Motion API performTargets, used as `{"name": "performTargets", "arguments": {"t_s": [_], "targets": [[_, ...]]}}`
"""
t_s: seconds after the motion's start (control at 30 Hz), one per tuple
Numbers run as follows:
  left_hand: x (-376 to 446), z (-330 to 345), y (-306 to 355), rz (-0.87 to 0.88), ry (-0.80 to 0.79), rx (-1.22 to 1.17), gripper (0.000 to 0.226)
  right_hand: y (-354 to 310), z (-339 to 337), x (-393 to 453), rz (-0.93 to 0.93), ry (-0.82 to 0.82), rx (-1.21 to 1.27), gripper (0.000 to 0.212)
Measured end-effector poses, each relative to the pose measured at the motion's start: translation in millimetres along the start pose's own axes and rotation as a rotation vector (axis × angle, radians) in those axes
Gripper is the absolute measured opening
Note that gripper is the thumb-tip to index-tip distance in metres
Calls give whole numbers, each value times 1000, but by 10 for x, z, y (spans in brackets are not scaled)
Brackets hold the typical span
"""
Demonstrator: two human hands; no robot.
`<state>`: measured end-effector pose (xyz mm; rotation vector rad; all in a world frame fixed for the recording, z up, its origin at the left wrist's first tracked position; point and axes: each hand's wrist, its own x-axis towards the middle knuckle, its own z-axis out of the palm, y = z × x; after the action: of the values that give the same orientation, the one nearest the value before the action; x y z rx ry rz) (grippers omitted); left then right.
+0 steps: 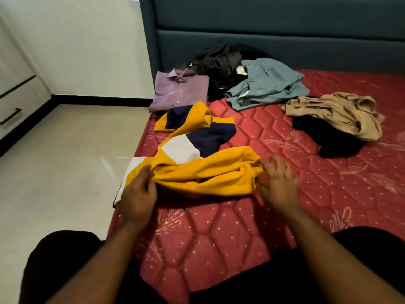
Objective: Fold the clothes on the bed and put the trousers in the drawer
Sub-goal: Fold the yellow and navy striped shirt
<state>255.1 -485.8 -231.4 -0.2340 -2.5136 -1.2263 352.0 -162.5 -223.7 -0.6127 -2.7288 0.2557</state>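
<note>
Yellow, navy and white colour-block shirt (pixel 197 154) is lying bunched and twisted near the left edge of the red quilted mattress (pixel 230 233), one white corner hanging over that edge. Left hand (pixel 138 194) is gripping the shirt's near-left end, fingers curled into the yellow cloth. Right hand (pixel 278 183) is sitting at the shirt's right end, fingers spread and motion-blurred; cannot tell whether it is holding cloth. Toward the headboard (pixel 274 25), a folded purple shirt (pixel 179 91) is lying at the left edge, touching a dark heap (pixel 219 62); a grey-blue shirt (pixel 265 84) is overlapping that heap. A tan garment (pixel 337 113) is lying crumpled over a black one (pixel 333 141), well apart to the right. Drawer fronts (pixel 15 99) are showing across the floor.
</note>
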Motion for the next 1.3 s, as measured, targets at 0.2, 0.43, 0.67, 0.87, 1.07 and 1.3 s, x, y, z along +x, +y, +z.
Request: {"name": "performTargets", "arguments": {"t_s": [0.2,0.43,0.67,0.87,1.07,1.3], "targets": [[-157,218,-222,182,-188,18,47,80,480,-57,256,-10,571,42],[-180,232,-275,71,-149,-23,42,-56,587,323,422,-58,699,44],[-110,170,-245,14,-96,-65,36,-109,200,534,424,59,620,14],[-105,108,-177,48,-110,-38,26,140,-425,-64,-212,196,193,21],[-175,75,-319,114,-376,77,24,145,-4,-217,32,-346,123,23],[-203,73,-346,126,-303,38,24,6,211,-411,5,-518,28,31]]}}
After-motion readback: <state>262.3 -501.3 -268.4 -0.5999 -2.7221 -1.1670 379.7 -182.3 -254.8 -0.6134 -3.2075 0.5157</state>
